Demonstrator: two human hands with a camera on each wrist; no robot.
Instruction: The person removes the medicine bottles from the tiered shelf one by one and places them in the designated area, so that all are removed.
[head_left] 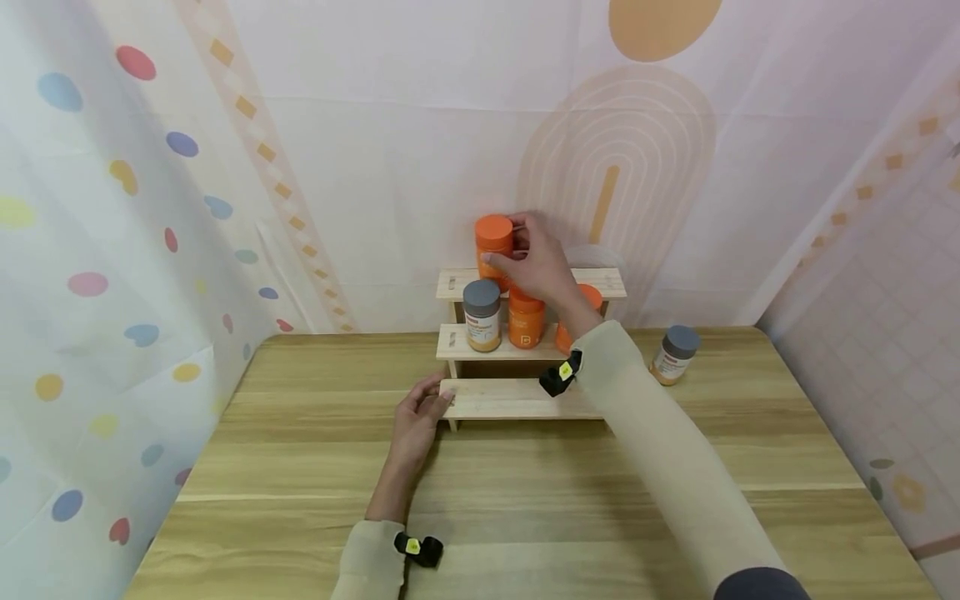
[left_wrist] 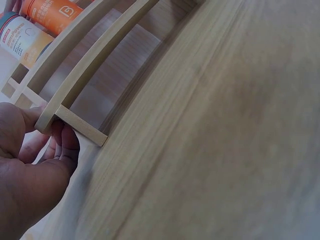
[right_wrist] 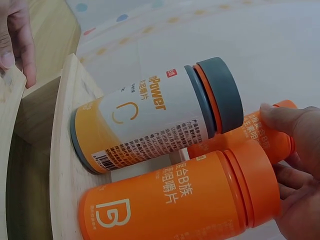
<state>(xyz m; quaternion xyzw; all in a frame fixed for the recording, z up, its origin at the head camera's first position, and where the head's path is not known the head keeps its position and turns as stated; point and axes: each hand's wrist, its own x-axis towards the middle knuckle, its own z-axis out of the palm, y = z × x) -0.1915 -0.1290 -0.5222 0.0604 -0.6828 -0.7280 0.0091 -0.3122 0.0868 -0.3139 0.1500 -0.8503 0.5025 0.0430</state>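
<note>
My right hand (head_left: pixel 542 260) grips an orange bottle (head_left: pixel 492 237) at the top tier of a small wooden step rack (head_left: pixel 517 398). On the middle tier stand a white bottle with a grey lid (head_left: pixel 482 315), an orange bottle marked B (right_wrist: pixel 175 195) and another orange bottle (head_left: pixel 590 297), the last partly hidden by my right wrist. At the rack's lower left, my left hand (head_left: pixel 420 421) pinches the end of the bottom tier; its thumb lies on top and its fingers curl beneath, as the left wrist view shows.
A second grey-lidded bottle (head_left: pixel 674 356) stands on the wooden table (head_left: pixel 525 517), right of the rack. Behind the rack hangs a patterned cloth (head_left: pixel 390 183), close to the top tier. My right sleeve (head_left: pixel 667 433) crosses over the rack's right end.
</note>
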